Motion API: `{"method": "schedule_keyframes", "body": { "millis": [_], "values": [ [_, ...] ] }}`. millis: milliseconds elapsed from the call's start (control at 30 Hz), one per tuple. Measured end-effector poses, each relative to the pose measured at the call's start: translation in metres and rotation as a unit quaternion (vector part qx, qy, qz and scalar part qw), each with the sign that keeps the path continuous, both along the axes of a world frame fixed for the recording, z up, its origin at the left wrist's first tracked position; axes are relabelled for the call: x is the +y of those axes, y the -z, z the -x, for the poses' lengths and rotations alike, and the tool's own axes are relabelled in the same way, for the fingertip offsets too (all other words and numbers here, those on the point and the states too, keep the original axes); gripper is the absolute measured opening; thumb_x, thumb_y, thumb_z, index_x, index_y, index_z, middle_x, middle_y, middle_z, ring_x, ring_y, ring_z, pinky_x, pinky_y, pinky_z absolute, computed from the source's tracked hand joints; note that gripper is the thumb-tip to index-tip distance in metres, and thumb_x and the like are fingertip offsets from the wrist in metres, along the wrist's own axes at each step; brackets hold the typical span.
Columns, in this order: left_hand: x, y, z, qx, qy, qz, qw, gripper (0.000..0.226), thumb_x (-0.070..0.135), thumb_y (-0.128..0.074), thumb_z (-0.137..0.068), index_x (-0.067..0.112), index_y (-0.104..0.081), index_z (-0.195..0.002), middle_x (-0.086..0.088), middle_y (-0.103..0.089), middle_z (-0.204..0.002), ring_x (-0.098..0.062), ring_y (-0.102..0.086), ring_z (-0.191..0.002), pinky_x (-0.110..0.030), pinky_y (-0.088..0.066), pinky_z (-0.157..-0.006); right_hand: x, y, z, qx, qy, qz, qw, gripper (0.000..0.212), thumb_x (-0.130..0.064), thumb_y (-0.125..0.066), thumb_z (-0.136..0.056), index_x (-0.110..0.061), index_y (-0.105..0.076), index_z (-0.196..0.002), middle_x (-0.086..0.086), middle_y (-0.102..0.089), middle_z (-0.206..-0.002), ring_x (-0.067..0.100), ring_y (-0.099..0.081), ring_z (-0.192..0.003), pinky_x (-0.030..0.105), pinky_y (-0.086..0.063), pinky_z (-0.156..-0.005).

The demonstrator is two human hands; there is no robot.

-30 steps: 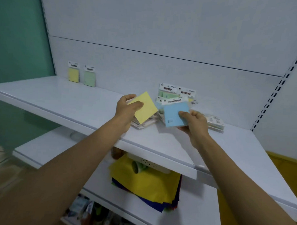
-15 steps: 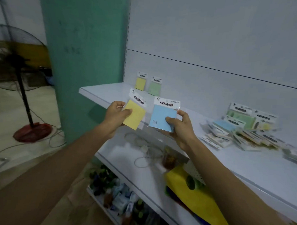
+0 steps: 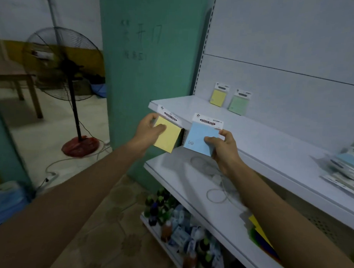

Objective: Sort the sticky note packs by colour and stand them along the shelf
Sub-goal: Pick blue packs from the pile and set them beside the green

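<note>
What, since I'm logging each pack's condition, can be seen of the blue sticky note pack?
The blue sticky note pack is a square pale-blue pad under a white header card printed STICKY NOTE on a dark band. Small print marks its lower left corner. It is held upright, face to the camera, slightly tilted, in front of the upper shelf, not resting on it. The right hand pinches its right side, thumb on the front. Nothing else touches it.

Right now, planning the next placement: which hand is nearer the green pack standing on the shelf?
Right. The right hand, holding a blue pack, is in front of the green pack; the left hand, holding a yellow pack, is farther left.
</note>
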State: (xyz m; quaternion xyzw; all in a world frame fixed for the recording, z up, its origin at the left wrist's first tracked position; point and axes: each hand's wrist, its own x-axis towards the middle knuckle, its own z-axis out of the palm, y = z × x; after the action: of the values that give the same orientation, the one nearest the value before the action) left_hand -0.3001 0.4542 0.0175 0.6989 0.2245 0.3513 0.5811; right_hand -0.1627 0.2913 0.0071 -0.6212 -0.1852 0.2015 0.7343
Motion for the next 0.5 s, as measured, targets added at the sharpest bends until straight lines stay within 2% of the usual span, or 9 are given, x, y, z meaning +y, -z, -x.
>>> {"method": "schedule_keyframes", "body": {
  "millis": [100,200,267,400,500],
  "values": [
    [0.013,0.004,-0.01,0.003,-0.001,-0.01,1.0,0.022,0.004,-0.054,-0.089,0.022,-0.047,-0.097,-0.005,-0.061,-0.091,-0.02,-0.059,-0.074,-0.03,-0.047,-0.057,0.011,-0.003,-0.009,-0.015,0.009,0.007,1.0,0.034,-0.002,-0.063,-0.084,-0.02,-0.042,-0.105,0.004,-0.063,-0.096,0.02,-0.064,-0.082,0.027,-0.054,-0.055],
    [0.023,0.005,-0.029,-0.003,0.0,-0.006,1.0,0.024,0.0,-0.053,-0.089,0.023,-0.045,-0.092,-0.014,-0.063,-0.1,-0.029,-0.062,-0.085,-0.045,-0.052,-0.068,0.02,-0.005,-0.026,-0.025,0.019,0.009,0.999,0.035,-0.002,-0.062,-0.084,-0.018,-0.042,-0.108,0.002,-0.062,-0.096,0.019,-0.064,-0.083,0.027,-0.053,-0.055],
    [0.029,0.004,-0.046,-0.011,0.005,-0.007,1.0,0.022,0.0,-0.053,-0.089,0.02,-0.046,-0.094,-0.019,-0.062,-0.106,-0.032,-0.062,-0.089,-0.047,-0.053,-0.071,0.026,-0.004,-0.042,-0.031,0.031,0.009,0.999,0.035,-0.003,-0.063,-0.084,-0.018,-0.042,-0.108,0.002,-0.062,-0.096,0.02,-0.064,-0.084,0.029,-0.053,-0.058],
    [0.042,-0.002,-0.093,-0.039,0.02,-0.011,0.999,0.018,0.0,-0.053,-0.089,0.015,-0.047,-0.098,-0.019,-0.06,-0.1,-0.021,-0.056,-0.071,-0.028,-0.044,-0.054,0.042,-0.003,-0.082,-0.03,0.051,0.006,0.998,0.034,-0.004,-0.064,-0.084,-0.02,-0.043,-0.105,0.003,-0.063,-0.095,0.02,-0.065,-0.082,0.03,-0.055,-0.057],
    [0.053,-0.008,-0.14,-0.044,0.037,-0.015,0.998,0.018,0.001,-0.052,-0.09,0.015,-0.046,-0.099,-0.013,-0.062,-0.101,-0.018,-0.057,-0.073,-0.026,-0.044,-0.055,0.056,-0.007,-0.12,-0.027,0.065,0.009,0.997,0.035,-0.005,-0.064,-0.085,-0.019,-0.043,-0.108,0.002,-0.063,-0.097,0.018,-0.066,-0.084,0.026,-0.054,-0.056]
  ]
}}
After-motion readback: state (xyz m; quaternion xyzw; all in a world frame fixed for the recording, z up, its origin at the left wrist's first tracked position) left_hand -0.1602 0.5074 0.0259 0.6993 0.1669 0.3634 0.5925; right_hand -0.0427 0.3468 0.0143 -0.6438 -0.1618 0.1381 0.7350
